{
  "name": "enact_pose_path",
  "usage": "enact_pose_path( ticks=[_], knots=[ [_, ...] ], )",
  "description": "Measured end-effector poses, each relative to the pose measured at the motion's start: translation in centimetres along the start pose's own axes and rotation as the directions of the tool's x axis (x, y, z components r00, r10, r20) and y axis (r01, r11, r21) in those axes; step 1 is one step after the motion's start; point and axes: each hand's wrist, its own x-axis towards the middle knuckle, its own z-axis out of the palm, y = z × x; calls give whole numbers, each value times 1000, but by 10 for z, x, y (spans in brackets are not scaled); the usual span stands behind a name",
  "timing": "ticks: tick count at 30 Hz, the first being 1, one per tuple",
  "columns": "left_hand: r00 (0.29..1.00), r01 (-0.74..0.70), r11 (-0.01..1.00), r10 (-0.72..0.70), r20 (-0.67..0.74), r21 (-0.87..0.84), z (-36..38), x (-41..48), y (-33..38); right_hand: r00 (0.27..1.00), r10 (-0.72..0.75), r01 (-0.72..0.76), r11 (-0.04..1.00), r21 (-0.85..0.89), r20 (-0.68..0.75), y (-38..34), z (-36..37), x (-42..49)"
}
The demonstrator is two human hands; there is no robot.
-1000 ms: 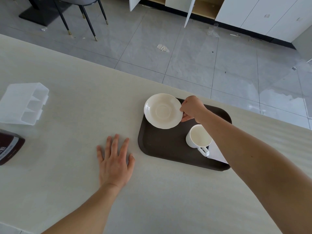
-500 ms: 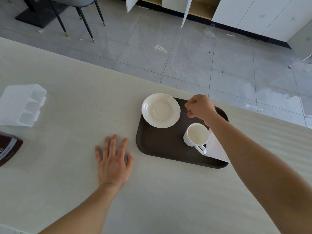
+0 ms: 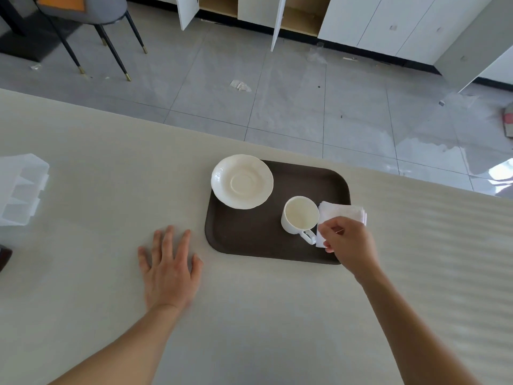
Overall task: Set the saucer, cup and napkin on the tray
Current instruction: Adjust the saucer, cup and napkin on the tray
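Since the earlier frames, right hand has left the saucer's rim, crossed the tray toward the person, and now sits on the napkin; saucer released and lying flat; left hand unchanged.

Surface: pale cream, matte, faint linear grain.

Tray: dark brown rounded rectangle, low raised lip, slightly pebbled finish. Long axis runs left-right, from just right of the left hand's fingertips to beneath the right hand.

Saucer: off-white glazed ceramic, round with scalloped rim and a shallow central well. Lies face up on the tray corner farthest from the right hand, its rim overhanging the tray's edge there.

Cup: white glazed ceramic, upright, mouth up, just left of the right hand. Handle points toward the person and slightly right, ending beside the right fingertips.

Napkin: white, soft cloth-like, folded into a thick stack. Sits at the tray's right end, touching the cup, its far right corner over the tray lip.

Right hand: thumb and fingers pinched together on the napkin's near corner.

Left hand: flat, palm down, fingers spread apart, holding nothing, resting on the surface just left of the tray.
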Motion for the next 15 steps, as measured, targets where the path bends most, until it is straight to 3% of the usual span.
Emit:
enact_pose_path(
  ticks=[5,15],
  knots=[
    [1000,-2,1000,2,-7,-6,-1,0,1,997,-74,77,992,-97,37,4,13,-8],
    [1000,-4,1000,4,-7,-9,0,0,1,988,-125,105,976,-189,-94,4,32,-4]
  ],
)
